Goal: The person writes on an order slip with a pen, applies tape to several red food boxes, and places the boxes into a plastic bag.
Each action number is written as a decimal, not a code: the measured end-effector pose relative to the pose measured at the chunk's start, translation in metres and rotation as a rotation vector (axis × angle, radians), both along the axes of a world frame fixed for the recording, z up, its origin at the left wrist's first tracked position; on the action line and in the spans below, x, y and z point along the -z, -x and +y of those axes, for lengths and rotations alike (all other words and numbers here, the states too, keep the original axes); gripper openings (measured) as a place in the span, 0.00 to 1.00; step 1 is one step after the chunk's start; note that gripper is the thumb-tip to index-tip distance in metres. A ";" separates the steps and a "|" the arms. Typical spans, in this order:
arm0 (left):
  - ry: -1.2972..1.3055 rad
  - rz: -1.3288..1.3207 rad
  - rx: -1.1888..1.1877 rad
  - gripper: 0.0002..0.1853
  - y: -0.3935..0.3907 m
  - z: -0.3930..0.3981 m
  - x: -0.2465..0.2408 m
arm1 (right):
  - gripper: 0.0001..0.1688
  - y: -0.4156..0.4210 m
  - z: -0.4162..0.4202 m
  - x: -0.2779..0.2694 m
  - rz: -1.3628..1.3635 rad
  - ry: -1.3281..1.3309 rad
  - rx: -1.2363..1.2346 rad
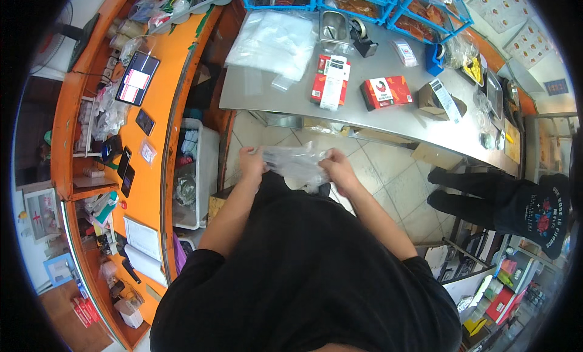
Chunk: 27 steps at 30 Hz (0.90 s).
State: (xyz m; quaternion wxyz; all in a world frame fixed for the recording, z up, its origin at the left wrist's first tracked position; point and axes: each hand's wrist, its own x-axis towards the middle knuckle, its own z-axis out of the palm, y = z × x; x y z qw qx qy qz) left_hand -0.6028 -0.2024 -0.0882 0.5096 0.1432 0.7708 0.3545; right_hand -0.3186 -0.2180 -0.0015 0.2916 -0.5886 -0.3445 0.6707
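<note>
Between my two hands, in front of my body, a clear plastic bag [294, 162] is stretched out above the tiled floor. My left hand [252, 163] grips its left end, and my right hand [338, 170] pinches the right end. The bag is crumpled and slightly blurred. Beyond it, on the steel table [282, 97], lie a red takeaway box [315, 90] with a printed receipt [335, 81] on top and a second red box [387, 92]. A brown paper bag [430, 101] with a receipt strip stands to their right.
A stack of clear plastic bags [273, 44], a steel container [334, 26] and a black tape dispenser [364, 40] sit at the table's back. An orange counter [175, 60] on the left bears a tablet [136, 77] and several phones. Another person [510, 206] stands at the right.
</note>
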 end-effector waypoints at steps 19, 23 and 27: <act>-0.123 0.291 0.822 0.10 0.207 0.116 0.024 | 0.28 0.173 0.138 -0.015 -0.435 -0.072 -0.207; 0.182 -0.380 0.347 0.08 0.225 0.147 0.021 | 0.27 0.149 0.167 -0.005 -0.984 -0.267 -0.347; -0.623 -0.596 0.309 0.07 0.217 0.214 -0.116 | 0.28 0.220 0.224 -0.173 -0.719 -0.601 0.001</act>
